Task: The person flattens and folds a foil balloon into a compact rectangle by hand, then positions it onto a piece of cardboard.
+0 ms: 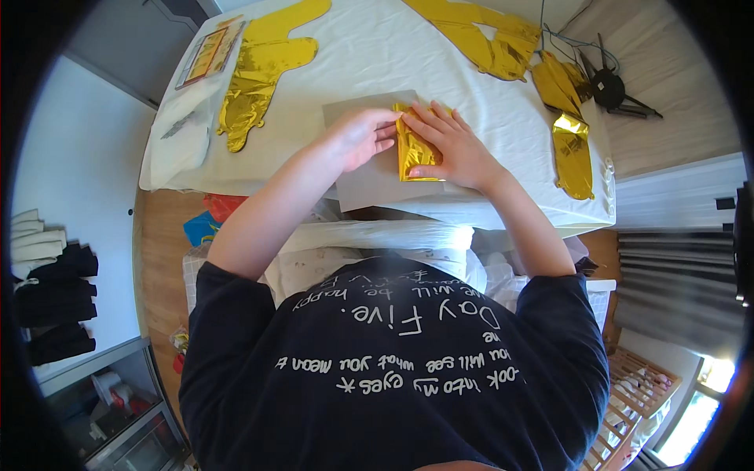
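Note:
A folded gold foil balloon (411, 152) lies on a grey board (365, 184) at the near side of the table. My right hand (452, 149) rests flat on top of the folded foil, fingers stretched out and pointing away from me. At its upper left edge, the fingertips of my left hand (363, 140) pinch the foil, while the lower fingers curl loosely beside it. My right palm covers much of the foil's right side.
The table wears a white cloth (302, 141). Flat gold foil balloons lie at the far left (263, 74), far middle (479, 39) and right (572, 145). Clear plastic packets (181, 133) sit at the left edge. A black tripod-like stand (609, 88) is beyond the right side.

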The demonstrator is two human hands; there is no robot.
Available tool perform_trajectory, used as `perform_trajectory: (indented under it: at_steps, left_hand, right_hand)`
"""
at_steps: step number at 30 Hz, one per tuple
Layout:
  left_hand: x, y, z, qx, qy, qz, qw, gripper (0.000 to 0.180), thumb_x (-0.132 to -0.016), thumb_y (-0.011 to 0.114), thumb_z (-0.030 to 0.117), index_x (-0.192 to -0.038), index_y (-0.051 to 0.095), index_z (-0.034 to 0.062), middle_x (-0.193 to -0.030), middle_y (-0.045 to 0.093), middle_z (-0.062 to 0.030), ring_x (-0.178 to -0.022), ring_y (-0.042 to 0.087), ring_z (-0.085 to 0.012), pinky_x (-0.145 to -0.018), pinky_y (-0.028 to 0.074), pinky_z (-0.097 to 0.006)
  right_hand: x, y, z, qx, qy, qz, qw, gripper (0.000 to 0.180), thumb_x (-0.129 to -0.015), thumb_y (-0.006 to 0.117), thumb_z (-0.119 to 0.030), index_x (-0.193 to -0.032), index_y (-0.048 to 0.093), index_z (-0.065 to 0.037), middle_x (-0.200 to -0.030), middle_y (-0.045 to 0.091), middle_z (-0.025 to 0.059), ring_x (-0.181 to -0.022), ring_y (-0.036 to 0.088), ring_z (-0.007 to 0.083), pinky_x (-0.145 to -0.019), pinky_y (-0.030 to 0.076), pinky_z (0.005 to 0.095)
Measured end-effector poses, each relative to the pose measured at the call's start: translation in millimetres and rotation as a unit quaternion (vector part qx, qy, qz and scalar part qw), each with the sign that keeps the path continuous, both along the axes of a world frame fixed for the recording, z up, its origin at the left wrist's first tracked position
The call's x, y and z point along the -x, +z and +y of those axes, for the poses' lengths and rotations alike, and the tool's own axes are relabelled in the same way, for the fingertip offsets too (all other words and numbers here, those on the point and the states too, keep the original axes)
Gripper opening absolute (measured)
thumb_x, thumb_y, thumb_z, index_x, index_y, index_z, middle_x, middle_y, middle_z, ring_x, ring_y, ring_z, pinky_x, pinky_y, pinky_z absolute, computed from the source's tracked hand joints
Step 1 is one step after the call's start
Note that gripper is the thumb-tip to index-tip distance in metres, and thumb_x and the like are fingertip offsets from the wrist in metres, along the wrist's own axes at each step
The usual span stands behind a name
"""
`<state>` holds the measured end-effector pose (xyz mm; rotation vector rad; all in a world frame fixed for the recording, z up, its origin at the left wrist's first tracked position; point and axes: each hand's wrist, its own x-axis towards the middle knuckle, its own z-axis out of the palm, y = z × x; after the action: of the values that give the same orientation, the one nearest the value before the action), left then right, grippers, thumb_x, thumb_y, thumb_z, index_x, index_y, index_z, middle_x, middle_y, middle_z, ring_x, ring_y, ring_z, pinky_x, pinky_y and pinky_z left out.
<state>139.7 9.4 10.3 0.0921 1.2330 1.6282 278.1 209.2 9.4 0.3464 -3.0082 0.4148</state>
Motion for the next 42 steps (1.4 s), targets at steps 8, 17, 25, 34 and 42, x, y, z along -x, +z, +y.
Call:
perform_trajectory:
  at_steps: [8, 17, 25, 34, 42]
  left_hand:
    - [-12, 34, 22, -0.015, -0.063, 0.03, 0.997, 0.036, -0.099, 0.066, 0.027, -0.13, 0.053, 0.0126, -0.133, 0.059, -0.0067, -0.124, 0.058, -0.0209, -0.108, 0.045, -0.04]
    - [-10, 57, 9, -0.089, -0.059, 0.003, 0.994, 0.046, -0.101, 0.062, 0.032, -0.139, 0.051, 0.0076, -0.135, 0.059, -0.0095, -0.123, 0.06, -0.0246, -0.108, 0.048, -0.043]
    - [-10, 60, -54, -0.117, -0.012, -0.022, 0.993, 0.049, -0.104, 0.054, 0.033, -0.143, 0.048, 0.0036, -0.141, 0.058, -0.0132, -0.13, 0.058, -0.027, -0.112, 0.047, -0.044]
    - [-5, 4, -65, -0.11, 0.028, -0.032, 0.993, 0.054, -0.106, 0.053, 0.03, -0.151, 0.037, 0.0043, -0.153, 0.048, -0.014, -0.14, 0.049, -0.0267, -0.119, 0.038, -0.044]
    - [-19, 15, -70, -0.043, 0.006, 0.147, 0.988, 0.063, -0.108, 0.048, 0.021, -0.163, 0.022, 0.0034, -0.161, 0.039, -0.0137, -0.148, 0.041, -0.0218, -0.121, 0.036, -0.039]
  right_hand:
    - [-10, -3, 13, 0.038, -0.02, 0.036, 0.998, 0.098, -0.083, 0.068, -0.073, -0.163, 0.033, -0.028, -0.171, 0.025, 0.008, -0.156, 0.023, 0.0402, -0.126, 0.02, 0.0571]
    - [-5, 44, 4, 0.016, -0.011, 0.089, 0.996, 0.099, -0.081, 0.07, -0.071, -0.162, 0.033, -0.028, -0.171, 0.026, 0.0093, -0.155, 0.025, 0.0409, -0.125, 0.02, 0.0588]
    - [20, 42, -37, 0.041, 0.047, 0.063, 0.996, 0.097, -0.083, 0.068, -0.073, -0.162, 0.035, -0.027, -0.168, 0.03, 0.0112, -0.155, 0.025, 0.0428, -0.125, 0.019, 0.0598]
    - [36, -8, -45, 0.001, 0.06, 0.015, 0.998, 0.097, -0.084, 0.067, -0.073, -0.163, 0.033, -0.027, -0.17, 0.028, 0.0098, -0.155, 0.022, 0.0449, -0.127, 0.015, 0.056]
    - [39, -10, -48, 0.004, 0.065, 0.012, 0.998, 0.096, -0.085, 0.066, -0.072, -0.163, 0.032, -0.029, -0.17, 0.027, 0.0093, -0.156, 0.02, 0.0434, -0.128, 0.014, 0.0561]
